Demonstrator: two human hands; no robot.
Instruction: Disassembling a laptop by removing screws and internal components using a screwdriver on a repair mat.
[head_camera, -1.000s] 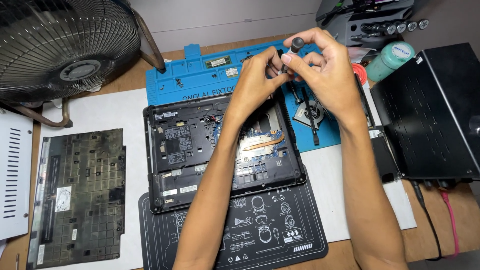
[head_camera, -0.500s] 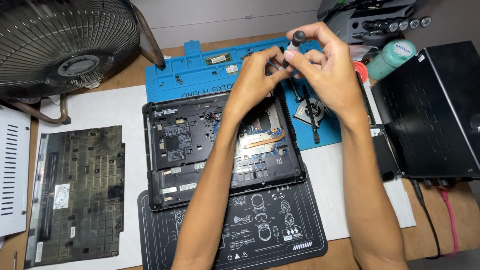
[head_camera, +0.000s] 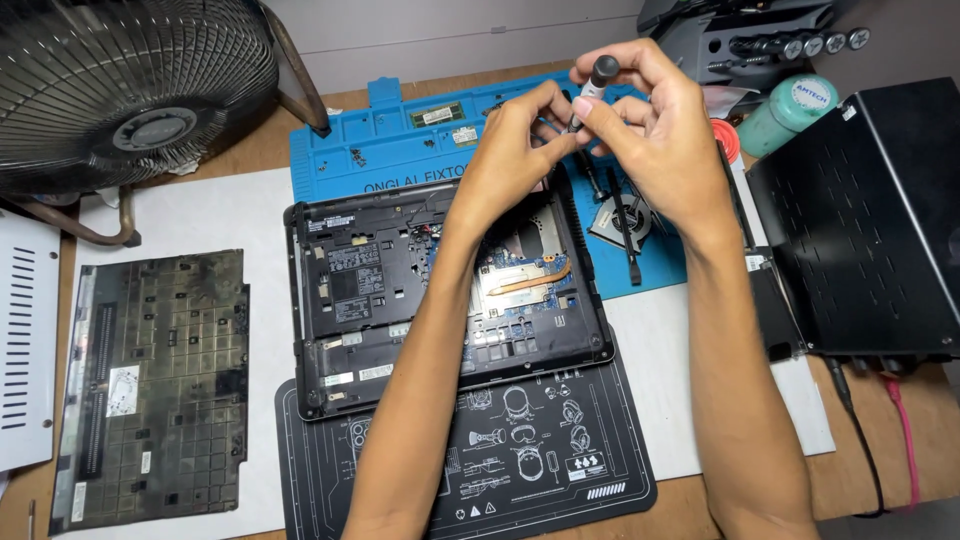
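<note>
My right hand (head_camera: 655, 135) holds a small precision screwdriver (head_camera: 597, 82) with a black cap and silver shaft, raised above the blue mat. My left hand (head_camera: 515, 150) pinches at the screwdriver's lower end, fingertips touching the tip; what sits between them is too small to tell. Both hands hover over the far edge of an opened laptop base (head_camera: 440, 290) whose circuit board, copper heat pipe and black battery area are exposed. The laptop rests partly on a black printed work mat (head_camera: 540, 450).
A blue silicone repair mat (head_camera: 400, 150) lies behind the laptop with small parts, a loose cooling fan (head_camera: 620, 220) and a tool. A dark keyboard panel (head_camera: 155, 385) lies left. A large fan (head_camera: 120, 90) stands far left; a black metal case (head_camera: 860, 210) right; a green bottle (head_camera: 790, 110).
Both hands have lifted slightly away from the laptop with the screwdriver held upright; my left fingers stay at its tip. The laptop and parts have not moved.
</note>
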